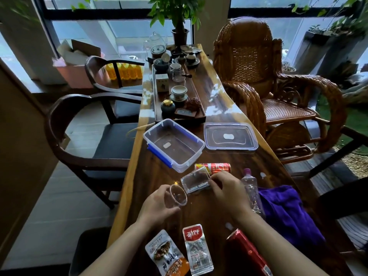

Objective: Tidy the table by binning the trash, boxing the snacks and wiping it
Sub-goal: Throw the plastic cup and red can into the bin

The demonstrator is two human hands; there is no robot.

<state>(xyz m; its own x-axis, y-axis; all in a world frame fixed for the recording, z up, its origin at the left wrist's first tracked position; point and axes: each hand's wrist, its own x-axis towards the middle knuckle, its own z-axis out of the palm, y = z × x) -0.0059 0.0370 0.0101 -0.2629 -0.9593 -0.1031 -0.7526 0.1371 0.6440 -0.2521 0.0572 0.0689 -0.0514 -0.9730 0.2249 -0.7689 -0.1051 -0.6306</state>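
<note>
A long wooden table (201, 212) is seen running away from the viewer, flanked by a wicker armchair (264, 80) on the right and two dark wooden chairs (83, 136) on the left. At its far part a tea tray (175, 96) crowded with cups and pots is set. A purple cloth (288, 214) is bunched near the right edge. Past the hands, an open clear storage box (173, 145) with blue clips is placed, and its lid (230, 136) is laid flat just beside it on the right. A red packet (249, 253) is found at the near right, with two snack sachets (197, 250) beside it. A clear plastic bottle (251, 188) is laid between the right hand and the cloth, and a red can (214, 168) is lying on its side beyond the hands. A small clear plastic container (196, 181) is pinched at its right edge by the right hand (227, 192), whose fingers are curled. A clear plastic cup (177, 197), tilted on its side, is wrapped by the left hand (157, 205).
</note>
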